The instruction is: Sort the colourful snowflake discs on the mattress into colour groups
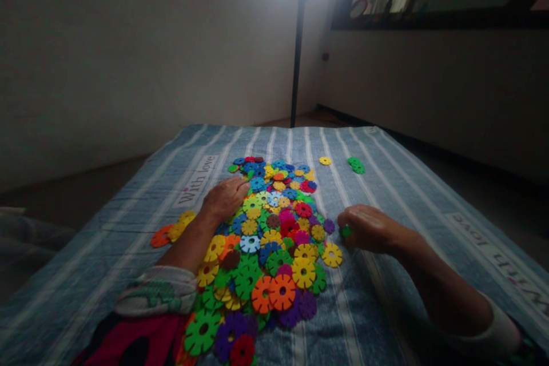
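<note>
A long heap of notched plastic discs in many colours runs down the middle of the striped cloth. My left hand rests at the heap's left edge, its fingers curled down among the discs; whether it grips one is hidden. To the right of the heap, my right hand is closed with a green notched disc showing under its fingertips. A yellow disc lies between that hand and the heap. Orange and yellow discs lie left of my left forearm.
The discs lie on a blue and white striped cloth that covers the table. Farther back are a lone yellow disc and a small group of green discs. Behind the table stands a dark pole with a bright light, near the walls.
</note>
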`<act>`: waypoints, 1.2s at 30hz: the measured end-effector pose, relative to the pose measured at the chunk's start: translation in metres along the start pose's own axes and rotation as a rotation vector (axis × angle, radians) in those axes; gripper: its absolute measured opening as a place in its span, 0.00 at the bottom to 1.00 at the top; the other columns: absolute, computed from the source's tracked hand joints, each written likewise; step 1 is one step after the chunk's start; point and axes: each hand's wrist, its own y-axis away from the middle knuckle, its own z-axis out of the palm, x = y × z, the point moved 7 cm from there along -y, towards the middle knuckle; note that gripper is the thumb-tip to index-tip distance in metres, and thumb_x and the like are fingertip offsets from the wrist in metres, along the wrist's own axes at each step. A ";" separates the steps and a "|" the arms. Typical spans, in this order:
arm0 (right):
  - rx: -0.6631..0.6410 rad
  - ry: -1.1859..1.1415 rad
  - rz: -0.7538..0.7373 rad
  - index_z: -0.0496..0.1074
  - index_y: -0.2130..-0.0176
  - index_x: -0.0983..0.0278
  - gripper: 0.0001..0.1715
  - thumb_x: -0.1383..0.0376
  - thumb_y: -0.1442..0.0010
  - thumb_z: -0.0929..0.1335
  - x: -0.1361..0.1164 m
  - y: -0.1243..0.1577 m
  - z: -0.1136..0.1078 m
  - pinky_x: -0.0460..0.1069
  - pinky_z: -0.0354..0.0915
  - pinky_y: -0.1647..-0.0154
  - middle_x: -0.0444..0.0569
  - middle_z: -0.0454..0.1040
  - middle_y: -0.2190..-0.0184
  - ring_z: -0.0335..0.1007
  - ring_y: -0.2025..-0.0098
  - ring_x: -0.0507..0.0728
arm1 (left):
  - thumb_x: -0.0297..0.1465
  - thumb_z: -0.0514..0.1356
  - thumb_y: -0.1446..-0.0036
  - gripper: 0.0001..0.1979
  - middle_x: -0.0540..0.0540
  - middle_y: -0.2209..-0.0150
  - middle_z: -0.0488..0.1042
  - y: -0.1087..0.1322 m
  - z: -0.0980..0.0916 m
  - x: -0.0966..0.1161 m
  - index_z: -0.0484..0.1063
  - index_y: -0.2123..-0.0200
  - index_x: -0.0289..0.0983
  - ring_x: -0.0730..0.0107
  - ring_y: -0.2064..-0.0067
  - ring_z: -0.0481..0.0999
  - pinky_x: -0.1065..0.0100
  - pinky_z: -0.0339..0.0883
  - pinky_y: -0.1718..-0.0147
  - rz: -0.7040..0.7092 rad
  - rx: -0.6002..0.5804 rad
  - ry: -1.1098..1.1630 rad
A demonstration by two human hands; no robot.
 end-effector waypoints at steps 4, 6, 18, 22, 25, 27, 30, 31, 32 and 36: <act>0.016 -0.009 -0.032 0.74 0.67 0.63 0.12 0.74 0.54 0.67 -0.004 0.000 -0.002 0.47 0.58 0.66 0.50 0.74 0.68 0.66 0.66 0.55 | 0.41 0.43 0.40 0.19 0.44 0.60 0.76 0.000 -0.002 0.001 0.70 0.68 0.40 0.62 0.56 0.74 0.66 0.66 0.53 0.009 -0.001 -0.005; -0.010 0.022 -0.015 0.74 0.68 0.65 0.12 0.74 0.54 0.66 -0.005 -0.001 0.001 0.47 0.58 0.67 0.52 0.75 0.67 0.66 0.66 0.56 | 0.41 0.41 0.40 0.20 0.43 0.61 0.76 0.000 -0.002 0.001 0.70 0.68 0.39 0.62 0.56 0.74 0.65 0.66 0.53 0.009 -0.010 -0.008; 0.064 -0.066 0.001 0.75 0.67 0.65 0.10 0.71 0.52 0.68 0.038 -0.022 -0.019 0.45 0.56 0.71 0.47 0.73 0.72 0.64 0.70 0.52 | 0.41 0.44 0.41 0.18 0.43 0.57 0.77 -0.001 0.004 -0.010 0.71 0.65 0.40 0.60 0.51 0.74 0.64 0.65 0.49 0.003 0.030 0.026; 0.133 0.025 0.103 0.76 0.61 0.66 0.13 0.69 0.50 0.68 0.083 -0.062 -0.051 0.45 0.58 0.67 0.49 0.75 0.68 0.67 0.67 0.53 | 0.41 0.43 0.40 0.20 0.43 0.57 0.77 -0.001 0.003 -0.009 0.70 0.65 0.40 0.60 0.51 0.74 0.64 0.64 0.48 0.010 0.024 0.015; 0.137 0.129 0.157 0.76 0.58 0.65 0.16 0.67 0.48 0.69 0.109 -0.097 -0.066 0.46 0.60 0.64 0.51 0.77 0.63 0.70 0.63 0.55 | 0.42 0.42 0.40 0.21 0.42 0.56 0.77 -0.002 0.002 -0.008 0.71 0.65 0.40 0.60 0.51 0.74 0.65 0.64 0.47 0.028 0.021 0.009; 0.110 0.195 0.160 0.76 0.58 0.64 0.16 0.66 0.48 0.69 0.118 -0.117 -0.069 0.47 0.59 0.63 0.51 0.77 0.60 0.70 0.59 0.57 | 0.42 0.42 0.41 0.20 0.43 0.57 0.77 -0.002 0.002 -0.007 0.71 0.66 0.40 0.60 0.51 0.74 0.64 0.64 0.48 0.024 0.020 0.015; 0.070 0.226 0.163 0.76 0.59 0.64 0.16 0.68 0.51 0.70 0.128 -0.141 -0.068 0.47 0.59 0.62 0.52 0.77 0.57 0.70 0.55 0.59 | 0.42 0.43 0.42 0.20 0.44 0.58 0.77 -0.002 0.001 -0.007 0.71 0.67 0.40 0.59 0.52 0.74 0.64 0.64 0.48 0.005 0.011 0.015; 0.059 0.227 0.169 0.76 0.59 0.64 0.17 0.69 0.52 0.71 0.131 -0.148 -0.067 0.47 0.59 0.62 0.52 0.77 0.57 0.70 0.55 0.59 | 0.41 0.43 0.42 0.20 0.44 0.58 0.77 -0.002 0.000 -0.006 0.71 0.67 0.40 0.59 0.52 0.73 0.64 0.64 0.48 0.001 0.007 0.011; 0.048 0.227 0.175 0.76 0.59 0.64 0.18 0.69 0.53 0.71 0.135 -0.154 -0.065 0.47 0.59 0.63 0.52 0.77 0.57 0.70 0.55 0.60 | 0.41 0.43 0.42 0.20 0.44 0.58 0.77 -0.002 0.000 -0.006 0.71 0.67 0.40 0.59 0.52 0.73 0.64 0.64 0.48 -0.002 0.003 0.006; 0.006 0.209 0.201 0.76 0.61 0.64 0.17 0.71 0.55 0.72 0.151 -0.172 -0.058 0.46 0.58 0.66 0.51 0.77 0.61 0.71 0.58 0.59 | 0.42 0.42 0.43 0.21 0.43 0.58 0.77 -0.001 0.000 -0.004 0.71 0.66 0.40 0.59 0.52 0.73 0.64 0.64 0.47 -0.004 -0.006 0.015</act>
